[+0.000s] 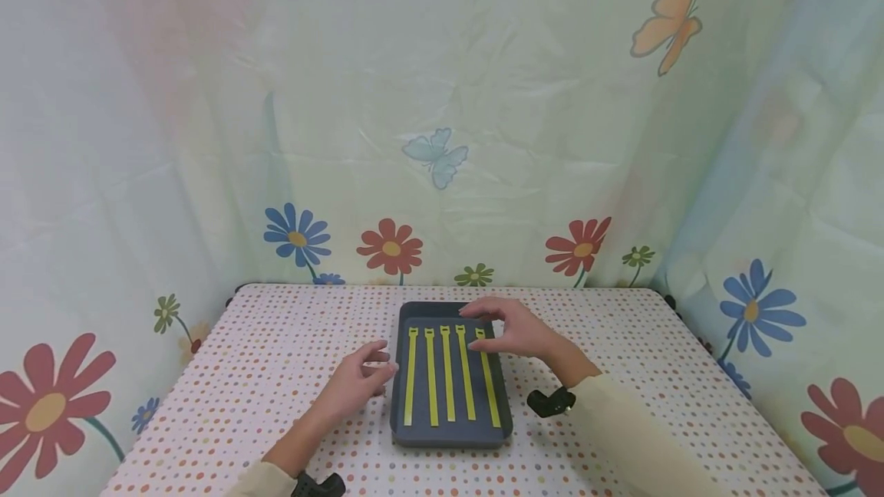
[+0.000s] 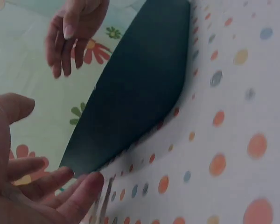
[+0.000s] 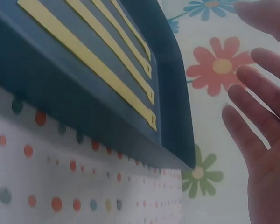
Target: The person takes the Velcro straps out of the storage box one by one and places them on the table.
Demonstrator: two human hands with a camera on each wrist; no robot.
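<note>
Several flat yellow straps, each with a slotted head at the far end, lie side by side in a shallow dark grey-blue tray. My left hand is just left of the tray's long side, fingers loosely bent and holding nothing. Above the far right part of the tray is my right hand, thumb and fingers spread apart. It overlaps the head of the rightmost strap in the head view. From the right wrist, the empty right hand shows beyond the tray's far corner, its fingers extended.
The tray stands on a table with a polka-dot cover. A curtain printed with flowers and butterflies hangs behind the table and along both sides. Dark bands circle both wrists.
</note>
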